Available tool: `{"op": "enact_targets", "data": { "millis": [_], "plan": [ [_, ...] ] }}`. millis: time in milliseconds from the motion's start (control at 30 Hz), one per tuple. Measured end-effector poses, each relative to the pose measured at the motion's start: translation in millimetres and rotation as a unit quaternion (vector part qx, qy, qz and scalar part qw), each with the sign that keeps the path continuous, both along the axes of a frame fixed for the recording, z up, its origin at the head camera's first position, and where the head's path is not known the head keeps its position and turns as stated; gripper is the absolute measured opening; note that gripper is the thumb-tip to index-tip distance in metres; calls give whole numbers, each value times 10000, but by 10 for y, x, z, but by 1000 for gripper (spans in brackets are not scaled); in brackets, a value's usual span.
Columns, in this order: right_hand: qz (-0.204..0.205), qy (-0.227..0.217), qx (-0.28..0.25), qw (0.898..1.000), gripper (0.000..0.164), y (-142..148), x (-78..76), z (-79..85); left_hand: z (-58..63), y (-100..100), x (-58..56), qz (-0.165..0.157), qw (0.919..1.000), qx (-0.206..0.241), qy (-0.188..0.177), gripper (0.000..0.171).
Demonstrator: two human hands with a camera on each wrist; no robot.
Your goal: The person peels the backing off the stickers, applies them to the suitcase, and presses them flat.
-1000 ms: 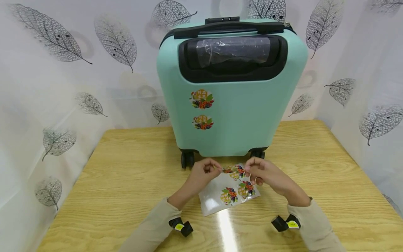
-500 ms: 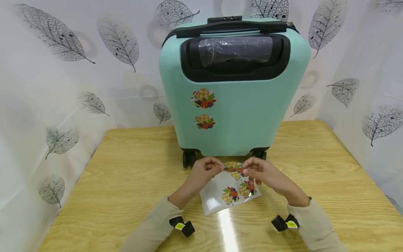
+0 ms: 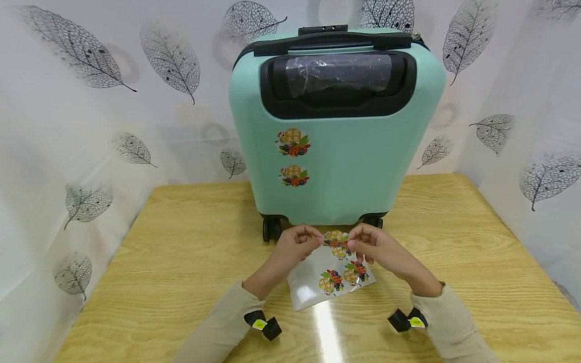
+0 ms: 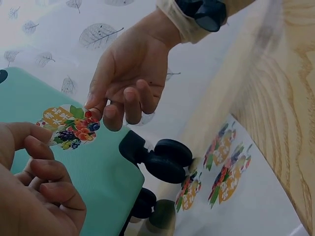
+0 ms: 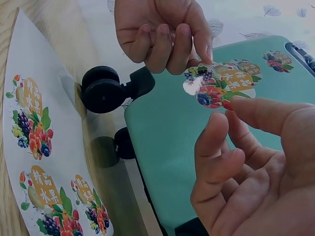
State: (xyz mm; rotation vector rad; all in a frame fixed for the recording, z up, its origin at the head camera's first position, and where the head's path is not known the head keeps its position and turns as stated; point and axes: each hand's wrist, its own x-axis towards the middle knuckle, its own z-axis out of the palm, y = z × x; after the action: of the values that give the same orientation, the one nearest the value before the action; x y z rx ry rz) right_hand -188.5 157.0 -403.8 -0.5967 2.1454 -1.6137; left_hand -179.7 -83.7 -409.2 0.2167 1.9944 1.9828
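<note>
Between both hands, a round fruit sticker point(image 3: 335, 237) with an orange label is held just above the sheet. My left hand point(image 3: 292, 252) pinches its left edge between thumb and forefinger, while the right hand point(image 3: 386, 253) pinches the opposite edge. The left wrist view shows the sticker point(image 4: 71, 127) stretched flat between the fingertips. Beneath lies a glossy white sticker sheet point(image 3: 306, 287) with several similar stickers on it. A mint-green suitcase point(image 3: 358, 161) stands upright behind the hands. Two stickers, an upper one point(image 3: 293, 142) and a lower one point(image 3: 294, 176), are on its left side.
The suitcase rests on black wheels point(image 3: 272, 229) at the back of a wooden table point(image 3: 195, 242). Behind it hangs a leaf-patterned white cloth point(image 3: 181, 126), which also covers both sides. Black cameras sit on both wrists.
The held sticker has risen slightly and now shows more of its face to the head view. My right hand has shifted a little to the left. The suitcase and sheet stay put.
</note>
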Motion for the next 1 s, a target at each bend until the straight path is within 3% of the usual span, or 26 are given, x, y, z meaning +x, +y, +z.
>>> {"op": "enact_targets", "data": {
  "millis": [267, 567, 800, 1000],
  "plan": [
    [-123, 145, -3, 9998, 18, -26, 7, 13, 9, 13, 8, -24, 9999, 94, -86, 18],
    [-441, 374, -154, 9982, 16, -38, 17, 115, 111, 57, -33, 167, 9996, 220, 107, 17],
    [-697, 438, -188, 9964, 16, -37, -12, 237, 250, 94, -97, 253, 9983, -22, 521, 17],
    [-899, 647, -192, 9937, 15, -66, -31, 397, 380, 127, -142, 437, 9948, 20, 918, 15]
  ]
}}
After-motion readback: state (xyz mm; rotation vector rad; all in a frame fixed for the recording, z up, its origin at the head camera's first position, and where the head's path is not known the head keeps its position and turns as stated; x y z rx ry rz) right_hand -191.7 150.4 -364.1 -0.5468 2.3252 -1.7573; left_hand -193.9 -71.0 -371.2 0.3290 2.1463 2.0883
